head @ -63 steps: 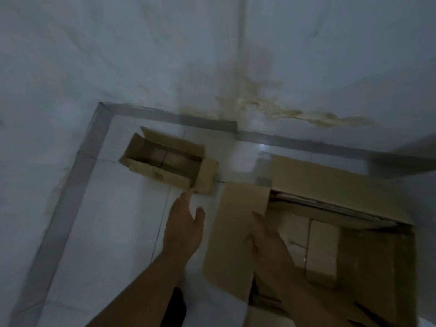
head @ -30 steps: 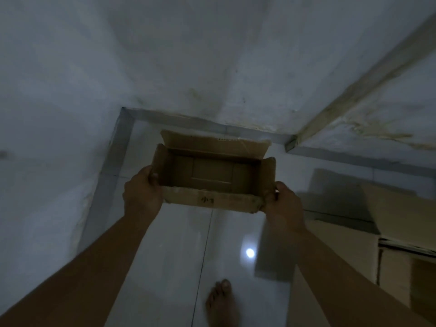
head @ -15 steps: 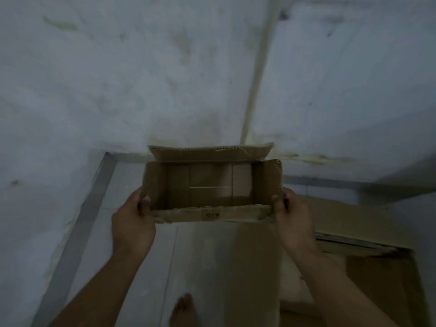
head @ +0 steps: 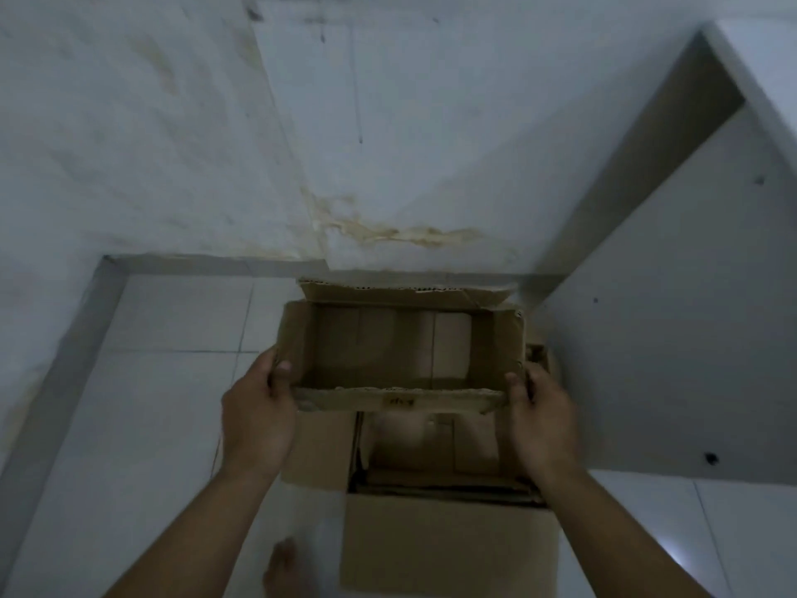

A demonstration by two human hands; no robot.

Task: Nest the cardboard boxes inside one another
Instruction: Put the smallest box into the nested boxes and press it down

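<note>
Small box (head: 399, 351), open side up, gripped at both short ends: left hand (head: 258, 418) and right hand (head: 541, 418) each closed on an end wall. Long axis runs left-right, level. It hangs directly over the large box (head: 448, 541) on the floor (head: 151, 381). Half a second ago it was left of the large box; now centred above its opening.

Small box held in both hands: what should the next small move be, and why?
Probably lower the small box straight down into the large box: both hands grip its ends, it hangs open side up above the large box's open top.
</note>
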